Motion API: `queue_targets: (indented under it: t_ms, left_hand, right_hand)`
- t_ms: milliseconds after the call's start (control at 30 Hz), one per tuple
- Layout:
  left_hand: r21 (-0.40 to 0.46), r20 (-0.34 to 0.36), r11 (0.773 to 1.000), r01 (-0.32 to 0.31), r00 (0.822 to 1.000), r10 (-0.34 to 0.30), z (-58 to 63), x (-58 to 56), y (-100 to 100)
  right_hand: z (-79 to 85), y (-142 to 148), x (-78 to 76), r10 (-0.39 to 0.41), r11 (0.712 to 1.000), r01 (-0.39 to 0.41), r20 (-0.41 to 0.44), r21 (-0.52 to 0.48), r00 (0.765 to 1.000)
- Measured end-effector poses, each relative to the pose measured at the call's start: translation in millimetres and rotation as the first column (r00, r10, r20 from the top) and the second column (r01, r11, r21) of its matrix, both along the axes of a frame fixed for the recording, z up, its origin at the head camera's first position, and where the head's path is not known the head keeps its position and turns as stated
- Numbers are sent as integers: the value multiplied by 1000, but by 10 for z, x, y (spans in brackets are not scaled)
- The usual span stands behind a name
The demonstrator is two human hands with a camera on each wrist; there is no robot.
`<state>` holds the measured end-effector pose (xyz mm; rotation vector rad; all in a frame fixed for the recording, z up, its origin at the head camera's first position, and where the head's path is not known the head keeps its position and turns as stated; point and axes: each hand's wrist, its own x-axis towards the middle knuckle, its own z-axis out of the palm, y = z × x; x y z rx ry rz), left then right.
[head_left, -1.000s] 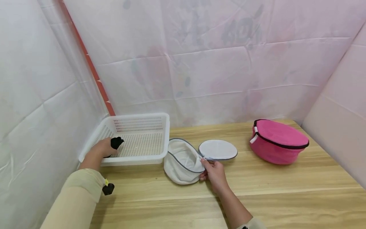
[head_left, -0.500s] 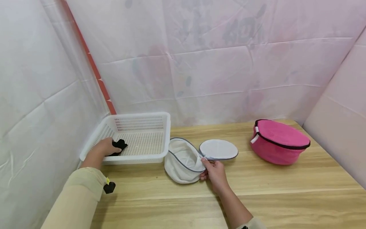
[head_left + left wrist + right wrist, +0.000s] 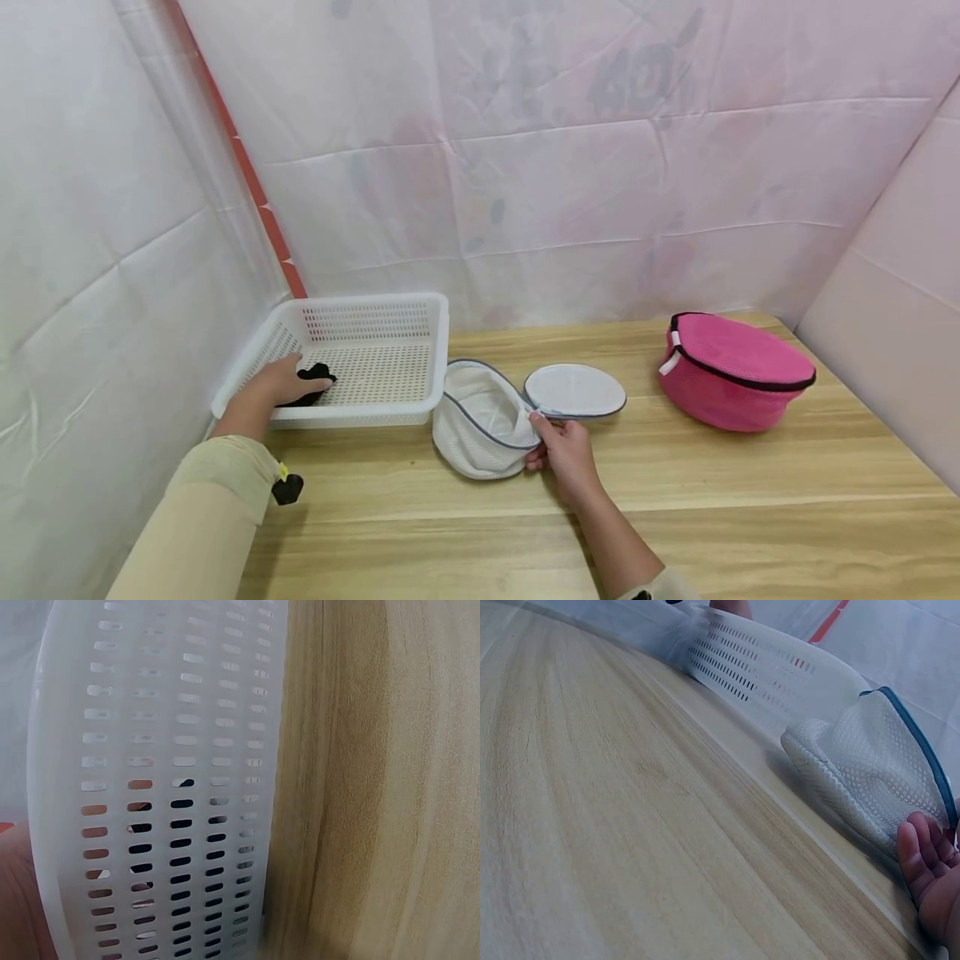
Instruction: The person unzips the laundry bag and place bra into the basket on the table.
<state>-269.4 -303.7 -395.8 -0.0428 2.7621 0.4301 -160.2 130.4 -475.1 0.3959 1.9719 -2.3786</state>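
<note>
In the head view, my left hand reaches over the near wall of a white plastic basket. It grips a bunched black cloth on the basket floor, thumb lying across it; the cloth's kind cannot be made out. Through the slots of the basket wall, the left wrist view shows dark patches of it. My right hand pinches the rim of a white mesh laundry bag between thumb and fingers. The bag stands unzipped, its round lid folded out to the right. Its inside shows only white mesh.
A pink mesh laundry bag with black trim and a white tag stands at the table's right, its lid closed. White sheets wall the wooden table at the back and sides. The basket sits close to the left sheet.
The black cloth has come further out past my left fingers, and the thumb now lies over it. My right hand keeps its hold on the bag's rim.
</note>
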Motion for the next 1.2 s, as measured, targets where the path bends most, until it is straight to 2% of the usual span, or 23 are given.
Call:
queue_targets:
  t_ms: [133,233,333,400,433,500,567,600,633,667,733,767,800,833,867,900,933,1033,1100,1133,1167,1200]
  left_hand:
    - [16,-39,1000,10,999,-9,-1,-18,15]
    - [-8,-84,1000,16,996,-17,48,1,71]
    - [-48,-179,999,23,983,-31,137,46,198]
    - [-79,-264,996,42,963,-61,209,67,322]
    - [-89,-313,995,53,946,-79,254,88,407]
    - [-109,-415,990,88,901,-125,350,145,607]
    - [-125,-514,980,155,834,-198,454,236,839]
    - [-130,-571,971,200,786,-238,499,306,966]
    - [-142,-625,957,253,727,-284,536,379,1096]
    - [-160,-676,935,315,655,-337,559,450,1221]
    - [-203,-753,870,450,497,-432,569,605,1472]
    - [-226,-772,829,512,425,-473,555,686,1597]
    - [-251,-775,787,563,370,-512,530,762,1714]
    - [-272,-767,744,610,330,-551,493,832,1824]
    - [-288,-747,703,650,306,-590,445,896,1924]
    - [-305,-720,669,678,296,-628,388,955,2014]
    - [-321,-684,642,696,299,-666,321,1008,2089]
    - [-368,-553,596,713,348,-757,100,1115,2249]
    - [-398,-483,589,703,386,-786,-49,1149,2317]
    - [-407,-458,593,695,406,-791,-119,1159,2340]
    - [-417,-444,596,686,418,-792,-183,1164,2362]
    - [-427,-443,601,676,423,-791,-241,1168,2380]
  right_hand:
    - [-5,3,-4,7,1000,-8,-9,-4,1000]
    - [-6,11,-7,15,1000,-15,-11,-11,1000]
    - [6,18,-3,13,1000,-13,-5,-16,1000]
    - [17,21,-2,3,1000,-3,8,-23,1000]
    - [26,20,0,-4,1000,5,16,-30,1000]
    - [39,29,-9,-15,999,16,30,-47,999]
    - [51,42,-16,-21,996,26,53,-80,998]
    - [52,49,-20,-23,995,29,61,-95,998]
    - [53,57,-23,-22,993,29,64,-112,998]
    - [50,66,-28,-23,992,31,70,-123,997]
    - [45,75,-30,-22,990,32,78,-134,997]
    - [42,79,-32,-21,991,30,74,-133,997]
    - [37,82,-34,-19,992,28,73,-126,997]
    - [34,84,-36,-17,992,25,73,-121,997]
    - [29,86,-39,-14,993,23,75,-119,997]
    - [25,88,-39,-8,994,16,77,-111,997]
    - [20,90,-41,-1,995,9,81,-100,997]
    - [8,96,-43,15,997,-6,106,-81,994]
    - [8,98,-42,22,998,-16,126,-54,992]
    - [11,99,-41,25,999,-19,134,-42,991]
    - [12,98,-41,22,999,-17,146,-38,989]
    - [17,96,-39,17,1000,-14,152,-23,988]
